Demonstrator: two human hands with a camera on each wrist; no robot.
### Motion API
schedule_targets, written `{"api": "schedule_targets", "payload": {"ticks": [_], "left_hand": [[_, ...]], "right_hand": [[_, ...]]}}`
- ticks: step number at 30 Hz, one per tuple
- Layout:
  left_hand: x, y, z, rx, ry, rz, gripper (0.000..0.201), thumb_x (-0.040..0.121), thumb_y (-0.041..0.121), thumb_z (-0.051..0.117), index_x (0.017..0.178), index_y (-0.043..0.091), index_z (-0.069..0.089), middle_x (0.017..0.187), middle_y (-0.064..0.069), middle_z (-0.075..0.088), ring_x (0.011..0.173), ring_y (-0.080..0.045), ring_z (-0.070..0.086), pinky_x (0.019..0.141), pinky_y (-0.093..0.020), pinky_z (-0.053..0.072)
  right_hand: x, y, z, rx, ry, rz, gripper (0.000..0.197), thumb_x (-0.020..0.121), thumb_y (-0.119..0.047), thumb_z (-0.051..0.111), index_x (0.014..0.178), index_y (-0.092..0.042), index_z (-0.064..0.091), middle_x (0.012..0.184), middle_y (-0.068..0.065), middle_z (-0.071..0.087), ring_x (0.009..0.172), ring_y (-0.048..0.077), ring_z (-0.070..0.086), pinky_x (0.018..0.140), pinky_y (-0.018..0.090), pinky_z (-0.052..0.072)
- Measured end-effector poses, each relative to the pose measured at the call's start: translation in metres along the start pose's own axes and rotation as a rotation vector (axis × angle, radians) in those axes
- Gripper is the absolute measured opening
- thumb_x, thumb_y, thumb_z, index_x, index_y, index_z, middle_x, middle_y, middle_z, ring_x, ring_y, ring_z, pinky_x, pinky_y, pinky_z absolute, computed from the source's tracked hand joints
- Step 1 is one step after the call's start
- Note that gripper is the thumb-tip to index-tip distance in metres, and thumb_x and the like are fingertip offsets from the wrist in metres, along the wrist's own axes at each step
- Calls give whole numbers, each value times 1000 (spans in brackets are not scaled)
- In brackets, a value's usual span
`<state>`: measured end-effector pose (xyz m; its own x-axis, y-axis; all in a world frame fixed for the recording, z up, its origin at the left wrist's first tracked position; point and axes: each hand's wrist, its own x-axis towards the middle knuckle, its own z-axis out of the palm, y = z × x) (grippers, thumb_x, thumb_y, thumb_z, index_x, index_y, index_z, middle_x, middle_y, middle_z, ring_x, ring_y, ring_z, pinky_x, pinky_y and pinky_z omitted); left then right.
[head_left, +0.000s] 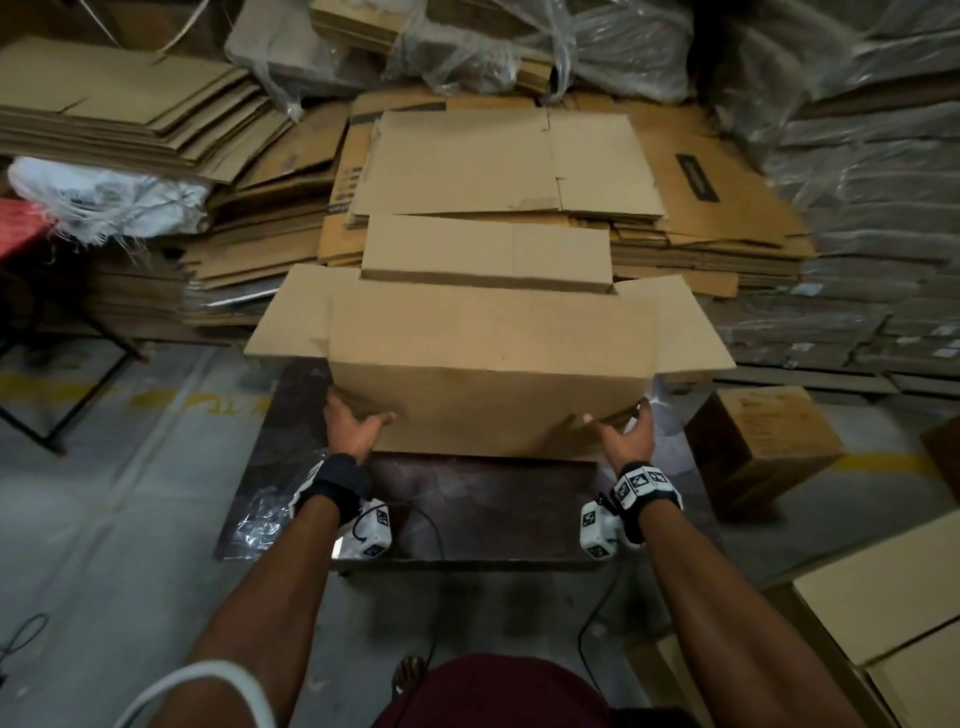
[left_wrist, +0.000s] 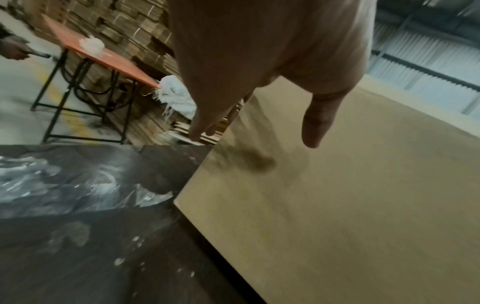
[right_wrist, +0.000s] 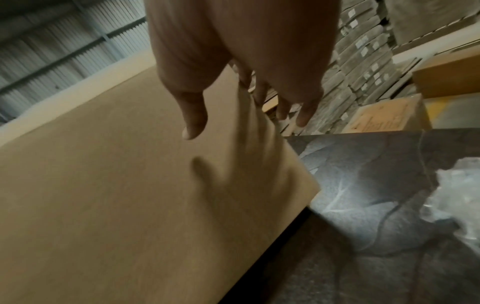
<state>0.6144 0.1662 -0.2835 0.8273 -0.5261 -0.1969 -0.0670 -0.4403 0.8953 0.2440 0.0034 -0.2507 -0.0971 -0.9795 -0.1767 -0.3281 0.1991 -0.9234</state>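
The cardboard box (head_left: 488, 374) stands on the dark bench (head_left: 483, 499) straight ahead of the fingers. Its long axis runs side to side, so it lies between the two hands with neither nearer. The left hand (head_left: 356, 423) takes the near left lower corner, the right hand (head_left: 626, 431) the near right one. On each, the fingers (left_wrist: 200, 127) reach wide and straight along the end wall, with the thumb over the near face. The top flaps splay open. Any lift likely depends on even inward pressure from both ends.
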Motion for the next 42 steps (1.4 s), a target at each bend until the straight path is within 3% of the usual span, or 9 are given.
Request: {"api": "schedule_targets", "payload": {"ticks": [3, 7, 17, 22, 24, 27, 30, 36, 42], "left_hand": [[-9, 26, -6, -15, 77, 148, 125, 65, 14, 93, 162, 17, 13, 159, -19, 25, 144, -37, 35, 122, -44, 28], [-11, 70, -12, 27, 130, 259, 129, 64, 16, 93, 162, 25, 9, 162, -15, 27, 146, -36, 34, 123, -48, 17], [20, 111, -23, 110, -26, 171, 118, 53, 32, 81, 153, 41, 18, 150, -6, 50, 136, -34, 48, 113, -52, 42], [19, 105, -22, 283, -85, 185, 92, 67, 9, 86, 150, 17, 45, 147, -14, 50, 132, -36, 51, 108, -43, 47], [12, 98, -23, 340, -43, 167, 84, 69, 23, 89, 144, 16, 51, 141, -15, 54, 127, -37, 55, 104, -44, 49], [2, 89, -26, 434, 47, 47, 88, 64, 60, 85, 134, 18, 53, 133, -17, 59, 120, -43, 58, 97, -54, 52], [-4, 83, -23, 419, 24, -12, 94, 71, 72, 77, 136, 11, 48, 137, -22, 57, 124, -46, 55, 101, -53, 47], [-26, 70, -17, 147, 90, -41, 82, 81, 67, 70, 141, 17, 48, 135, -17, 62, 123, -42, 57, 102, -48, 46], [-61, 28, -5, -131, 32, 55, 92, 70, 63, 81, 148, 33, 42, 132, -1, 65, 122, -25, 59, 106, -44, 48]], "right_hand": [[-3, -16, 5, -23, 82, -93, 131, 47, -54, 96, 154, -49, 23, 158, -2, 43, 143, 26, 44, 120, 51, 32], [3, -64, 4, -133, 102, -130, 133, 47, -52, 97, 153, -58, 18, 167, -2, 23, 149, 37, 29, 116, 71, 17], [35, -122, 4, -532, -23, -106, 89, 60, -49, 93, 139, -47, 51, 160, 15, 27, 144, 50, 26, 119, 66, 12], [45, -107, -1, -720, -262, -186, 94, 65, -42, 92, 148, -43, 46, 164, 14, 23, 150, 44, 22, 121, 66, 12], [39, -98, -6, -760, -237, -220, 91, 65, -50, 91, 145, -40, 49, 164, 13, 25, 149, 42, 23, 121, 65, 17], [30, -89, -8, -730, -59, -57, 112, 59, -68, 88, 152, -32, 37, 164, 17, 18, 147, 50, 25, 114, 71, 21], [25, -83, 0, -659, 64, 133, 135, 56, -86, 75, 157, -12, 24, 157, 29, 22, 138, 56, 37, 106, 66, 37], [38, -63, 6, -250, 94, 69, 136, 58, -69, 88, 154, 0, 22, 158, 25, 27, 144, 46, 34, 115, 57, 38], [35, -56, -4, -54, 19, 39, 122, 68, -39, 95, 160, -18, 19, 157, 25, 31, 144, 44, 35, 116, 51, 34]]}}
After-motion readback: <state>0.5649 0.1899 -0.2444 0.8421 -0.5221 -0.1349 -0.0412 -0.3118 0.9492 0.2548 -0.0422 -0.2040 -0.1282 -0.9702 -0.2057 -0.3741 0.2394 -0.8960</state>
